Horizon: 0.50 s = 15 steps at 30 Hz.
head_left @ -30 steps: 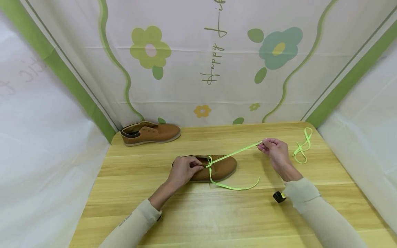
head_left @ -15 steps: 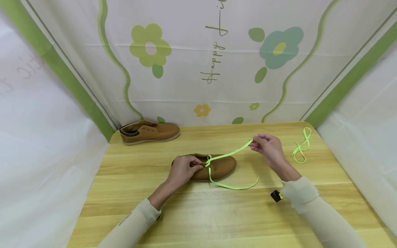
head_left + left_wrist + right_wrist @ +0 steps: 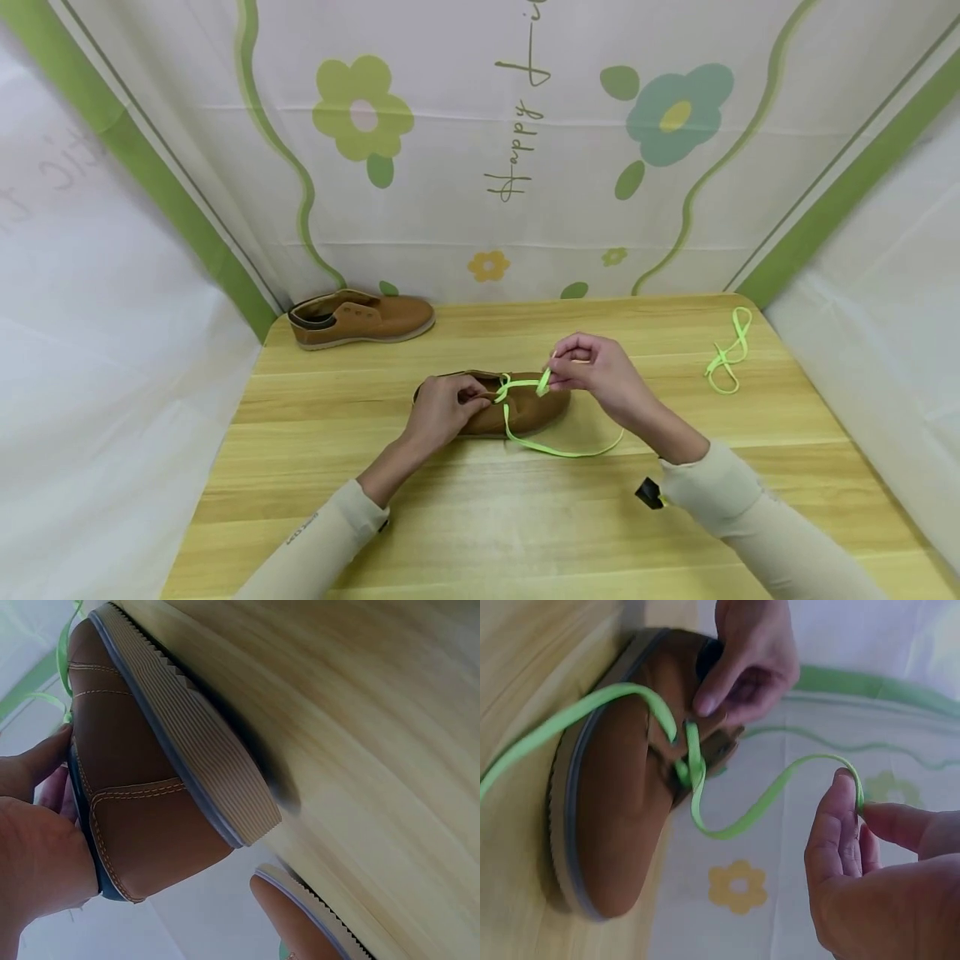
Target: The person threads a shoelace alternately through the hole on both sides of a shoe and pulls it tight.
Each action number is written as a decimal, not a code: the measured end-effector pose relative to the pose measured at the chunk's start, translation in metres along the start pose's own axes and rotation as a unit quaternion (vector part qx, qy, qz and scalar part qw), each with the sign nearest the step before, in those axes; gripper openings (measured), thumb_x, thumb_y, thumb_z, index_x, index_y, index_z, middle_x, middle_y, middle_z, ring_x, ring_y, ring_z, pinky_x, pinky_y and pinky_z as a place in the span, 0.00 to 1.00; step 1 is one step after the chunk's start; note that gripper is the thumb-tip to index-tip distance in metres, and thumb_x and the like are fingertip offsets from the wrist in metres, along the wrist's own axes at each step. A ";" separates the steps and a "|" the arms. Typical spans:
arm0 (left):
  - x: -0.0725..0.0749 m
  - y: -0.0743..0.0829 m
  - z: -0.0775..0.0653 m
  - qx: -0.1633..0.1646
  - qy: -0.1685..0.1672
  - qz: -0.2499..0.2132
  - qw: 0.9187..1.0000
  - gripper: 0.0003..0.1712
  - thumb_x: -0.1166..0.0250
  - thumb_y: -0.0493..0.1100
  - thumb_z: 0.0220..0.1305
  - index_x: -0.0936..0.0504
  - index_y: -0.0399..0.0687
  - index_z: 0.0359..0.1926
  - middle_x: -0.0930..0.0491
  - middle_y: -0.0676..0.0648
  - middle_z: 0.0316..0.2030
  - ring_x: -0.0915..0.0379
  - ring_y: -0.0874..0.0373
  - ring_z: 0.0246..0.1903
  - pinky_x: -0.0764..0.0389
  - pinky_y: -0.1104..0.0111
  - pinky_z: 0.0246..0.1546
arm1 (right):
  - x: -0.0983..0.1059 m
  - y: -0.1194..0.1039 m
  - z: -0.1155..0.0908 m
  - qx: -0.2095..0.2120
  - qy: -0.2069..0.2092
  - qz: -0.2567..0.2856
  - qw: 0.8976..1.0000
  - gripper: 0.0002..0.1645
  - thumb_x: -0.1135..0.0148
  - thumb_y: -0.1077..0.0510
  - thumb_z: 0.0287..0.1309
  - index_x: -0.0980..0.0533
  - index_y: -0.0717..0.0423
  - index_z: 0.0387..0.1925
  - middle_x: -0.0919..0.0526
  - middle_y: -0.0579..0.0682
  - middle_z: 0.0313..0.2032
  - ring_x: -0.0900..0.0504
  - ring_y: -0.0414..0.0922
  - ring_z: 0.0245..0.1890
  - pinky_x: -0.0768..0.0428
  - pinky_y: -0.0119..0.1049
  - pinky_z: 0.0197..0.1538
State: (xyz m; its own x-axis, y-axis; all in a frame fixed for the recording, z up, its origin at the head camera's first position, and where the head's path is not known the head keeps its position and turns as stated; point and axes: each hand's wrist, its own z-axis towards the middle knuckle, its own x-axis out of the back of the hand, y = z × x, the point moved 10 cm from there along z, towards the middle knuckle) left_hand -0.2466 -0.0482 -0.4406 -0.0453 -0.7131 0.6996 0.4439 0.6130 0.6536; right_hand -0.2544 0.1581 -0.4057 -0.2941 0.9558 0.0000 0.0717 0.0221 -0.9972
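A brown leather shoe (image 3: pixel 542 410) lies on the wooden table, toe to the right, in the head view. Neon-green shoelace (image 3: pixel 564 454) runs through its front eyelets, one end lying in a curve in front of the toe. My left hand (image 3: pixel 442 412) pinches the eyelet flap at the shoe's opening, thumb and fingertips together. Above the toe, my right hand (image 3: pixel 592 377) pinches the other end of the lace between thumb and fingers. In the right wrist view, the lace (image 3: pixel 742 823) hangs slack between an eyelet and my right hand (image 3: pixel 885 877).
A second brown shoe (image 3: pixel 401 318), with no lace in its eyelets, stands at the table's back left. Another green shoelace (image 3: pixel 723 363) lies looped at the back right. White curtains (image 3: pixel 442 183) with printed flowers rise behind the table and at both sides.
My right hand has come left and in toward the shoe with the lace end, so the stretched lace has gone slack. The left hand keeps its place on the flap.
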 end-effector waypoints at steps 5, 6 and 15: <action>0.000 0.001 0.002 -0.002 0.001 -0.001 1.000 0.03 0.20 0.38 0.60 0.08 0.49 0.34 0.10 0.53 0.30 0.18 0.65 0.26 0.20 0.72 0.28 | -0.031 0.002 -0.006 -0.017 -0.032 -0.045 0.998 0.09 0.33 0.68 0.68 0.22 0.70 0.46 0.13 0.59 0.38 0.10 0.51 0.34 0.11 0.53 0.46; 0.000 0.000 0.002 -0.001 0.000 -0.001 1.000 0.03 0.20 0.38 0.60 0.08 0.48 0.34 0.10 0.53 0.30 0.19 0.66 0.25 0.21 0.72 0.28 | -0.038 0.004 -0.007 -0.021 -0.041 -0.052 0.998 0.10 0.33 0.68 0.68 0.22 0.70 0.47 0.13 0.59 0.38 0.10 0.53 0.35 0.12 0.55 0.47; -0.002 -0.004 0.003 0.006 -0.010 0.009 1.000 0.03 0.21 0.38 0.61 0.08 0.49 0.35 0.10 0.53 0.31 0.20 0.65 0.26 0.22 0.72 0.28 | -0.097 0.027 -0.020 -0.006 -0.137 -0.075 0.988 0.06 0.34 0.69 0.68 0.22 0.70 0.43 0.12 0.58 0.35 0.10 0.53 0.35 0.10 0.51 0.43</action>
State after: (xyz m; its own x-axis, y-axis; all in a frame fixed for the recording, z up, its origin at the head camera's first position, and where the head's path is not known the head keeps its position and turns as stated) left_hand -0.2509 -0.0485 -0.4437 -0.0550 -0.6953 0.7167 0.4343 0.6296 0.6442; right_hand -0.2047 0.0716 -0.4310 -0.5491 0.8264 0.1251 0.0187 0.1618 -0.9866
